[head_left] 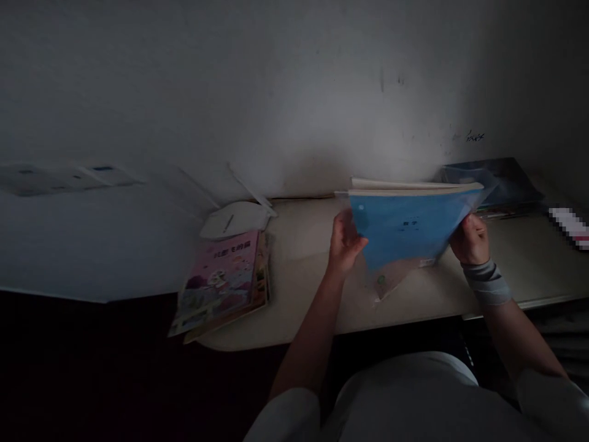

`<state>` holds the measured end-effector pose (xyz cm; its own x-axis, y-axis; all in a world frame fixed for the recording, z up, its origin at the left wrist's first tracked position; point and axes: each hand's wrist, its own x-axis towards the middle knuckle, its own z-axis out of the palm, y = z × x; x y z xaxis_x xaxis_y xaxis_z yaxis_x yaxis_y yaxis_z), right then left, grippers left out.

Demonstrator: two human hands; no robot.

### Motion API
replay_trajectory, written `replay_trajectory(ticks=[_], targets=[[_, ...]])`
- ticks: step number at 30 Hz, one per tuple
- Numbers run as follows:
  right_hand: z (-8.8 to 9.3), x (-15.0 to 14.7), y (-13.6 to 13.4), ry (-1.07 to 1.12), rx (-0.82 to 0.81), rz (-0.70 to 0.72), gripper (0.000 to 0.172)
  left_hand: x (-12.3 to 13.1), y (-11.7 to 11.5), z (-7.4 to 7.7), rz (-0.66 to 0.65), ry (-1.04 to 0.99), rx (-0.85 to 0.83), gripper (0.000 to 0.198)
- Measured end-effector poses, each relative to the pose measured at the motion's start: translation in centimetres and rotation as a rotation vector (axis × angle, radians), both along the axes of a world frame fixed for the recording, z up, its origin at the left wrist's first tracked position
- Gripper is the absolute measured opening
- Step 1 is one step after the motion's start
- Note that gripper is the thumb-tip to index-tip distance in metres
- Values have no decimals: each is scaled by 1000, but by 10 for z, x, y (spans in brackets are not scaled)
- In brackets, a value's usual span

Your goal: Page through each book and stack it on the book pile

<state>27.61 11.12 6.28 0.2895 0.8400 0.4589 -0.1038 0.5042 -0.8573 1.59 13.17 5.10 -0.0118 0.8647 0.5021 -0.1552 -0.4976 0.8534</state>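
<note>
A blue-covered book [405, 227] is held up over the desk, tilted, with its page edges showing along the top. Clear plastic [391, 279] lies around the book and sticks out past its lower edge and right corner; whether it is a bag or a book cover I cannot tell. My left hand [346, 242] grips the left edge, thumb on the front side. At the right edge, my right hand [472, 239] pinches the book and plastic, with a grey band around the wrist. The fingers behind the book are hidden.
On the desk [299, 276], a pile of books with a pink picture book [225, 270] on top overhangs the left end. A white router [237, 220] with antennas stands behind it. Dark-covered books [501, 178] lie at back right, near a blurred-out item [570, 227]. The wall borders the back.
</note>
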Motion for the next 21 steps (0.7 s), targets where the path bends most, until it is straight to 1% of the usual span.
replay_trajectory(ticks=[1, 2, 3, 5, 6, 7, 8, 10, 11, 12, 13, 14, 16, 18, 20, 21], targets=[[1, 0, 0, -16, -4, -7, 47, 3, -3, -2, 23, 12, -6, 78], [3, 0, -1, -35, -10, -13, 46, 4, -8, -4, 83, 34, -12, 79], [5, -1, -1, -52, -12, -21, 46, 5, -14, -6, 178, 61, -20, 77], [8, -1, -1, -65, 3, -49, 46, 4, -31, -11, 375, 118, -56, 60], [8, -1, 0, -59, 17, -67, 45, 2, -42, -14, 407, 161, -97, 48], [9, -2, 0, -47, 31, -84, 45, 0, -53, -17, 359, 225, -158, 36], [9, -2, 0, -33, 38, -96, 44, -2, -64, -20, 229, 312, -233, 26], [9, -1, 0, -13, 25, -99, 43, -7, -78, -25, -122, 497, -353, 13], [8, -1, 0, -9, 7, -84, 42, -8, -81, -26, -273, 565, -373, 10], [8, 0, 1, -2, -9, -67, 41, -9, -81, -27, -368, 602, -367, 7], [7, 1, 1, 8, -22, -47, 40, -9, -78, -27, -397, 611, -347, 6], [6, 2, 1, 19, -31, -30, 39, -10, -72, -27, -370, 598, -327, 7], [4, 3, 2, 27, -40, -12, 39, -11, -56, -27, -219, 514, -308, 9], [2, 4, 3, 17, -35, -21, 39, -13, -40, -27, -77, 379, -324, 18], [2, 4, 4, 14, -9, -50, 40, -16, -29, -25, -22, 198, -349, 35], [2, 4, 5, 14, 4, -72, 41, -17, -27, -24, -32, 102, -362, 45]])
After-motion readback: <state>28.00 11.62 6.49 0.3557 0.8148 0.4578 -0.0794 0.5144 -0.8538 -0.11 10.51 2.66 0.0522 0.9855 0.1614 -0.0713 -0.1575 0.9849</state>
